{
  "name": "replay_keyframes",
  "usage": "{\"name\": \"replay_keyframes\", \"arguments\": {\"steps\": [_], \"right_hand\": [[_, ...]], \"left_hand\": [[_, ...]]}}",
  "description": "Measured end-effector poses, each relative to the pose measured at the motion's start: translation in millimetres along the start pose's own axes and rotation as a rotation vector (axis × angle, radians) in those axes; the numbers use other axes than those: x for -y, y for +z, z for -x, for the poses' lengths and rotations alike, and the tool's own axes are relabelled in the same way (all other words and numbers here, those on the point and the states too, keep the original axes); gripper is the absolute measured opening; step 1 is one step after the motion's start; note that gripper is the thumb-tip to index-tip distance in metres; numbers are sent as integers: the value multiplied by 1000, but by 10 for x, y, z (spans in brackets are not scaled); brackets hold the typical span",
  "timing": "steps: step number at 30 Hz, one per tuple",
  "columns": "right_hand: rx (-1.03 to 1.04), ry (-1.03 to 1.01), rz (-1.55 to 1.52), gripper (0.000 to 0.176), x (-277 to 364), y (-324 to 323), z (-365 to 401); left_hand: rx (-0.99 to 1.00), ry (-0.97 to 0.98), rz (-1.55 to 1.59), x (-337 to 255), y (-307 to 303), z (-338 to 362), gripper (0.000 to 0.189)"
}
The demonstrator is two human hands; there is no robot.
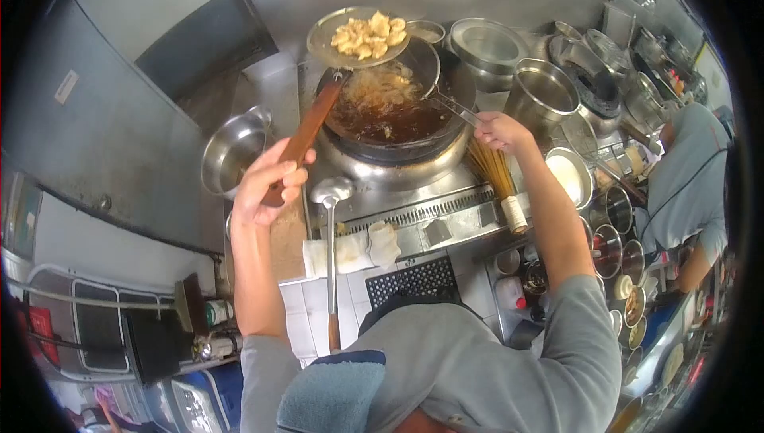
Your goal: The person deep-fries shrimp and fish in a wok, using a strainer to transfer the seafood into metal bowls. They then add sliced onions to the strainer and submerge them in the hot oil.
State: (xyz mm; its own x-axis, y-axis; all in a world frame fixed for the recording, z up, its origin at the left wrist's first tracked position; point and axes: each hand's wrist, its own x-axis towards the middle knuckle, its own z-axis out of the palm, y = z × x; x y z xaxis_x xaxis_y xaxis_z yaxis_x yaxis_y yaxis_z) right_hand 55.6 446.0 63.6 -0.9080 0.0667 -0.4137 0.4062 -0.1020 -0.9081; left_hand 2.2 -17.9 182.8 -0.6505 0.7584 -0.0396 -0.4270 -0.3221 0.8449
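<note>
My left hand (274, 178) is wrapped round the wooden handle (313, 124) of a wide flat strainer (325, 43). Golden fried pieces (370, 35) lie on the strainer, which hangs over the back left of a large wok (456, 87). Dark oil (390, 126) bubbles in the wok. My right hand (500, 130) grips the metal handle of a round mesh skimmer (430, 63), its bowl inside the wok beside the bubbling oil.
A ladle (332, 194) and folded cloths (358, 251) lie at the stove's front edge. A bamboo brush (497, 170) stands right of the wok, near a tall pot (546, 87). A steel bowl (227, 154) is at left; a co-worker (688, 170) stands at far right.
</note>
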Motion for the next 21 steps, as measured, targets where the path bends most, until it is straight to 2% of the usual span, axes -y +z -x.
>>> {"name": "replay_keyframes", "arguments": {"steps": [9,21], "right_hand": [[192,57,-156,35,-123,1,274],[196,61,-55,45,-65,-193,773]], "left_hand": [[-75,49,-28,74,53,121,59],[-104,32,-93,152,-16,298,63]]}}
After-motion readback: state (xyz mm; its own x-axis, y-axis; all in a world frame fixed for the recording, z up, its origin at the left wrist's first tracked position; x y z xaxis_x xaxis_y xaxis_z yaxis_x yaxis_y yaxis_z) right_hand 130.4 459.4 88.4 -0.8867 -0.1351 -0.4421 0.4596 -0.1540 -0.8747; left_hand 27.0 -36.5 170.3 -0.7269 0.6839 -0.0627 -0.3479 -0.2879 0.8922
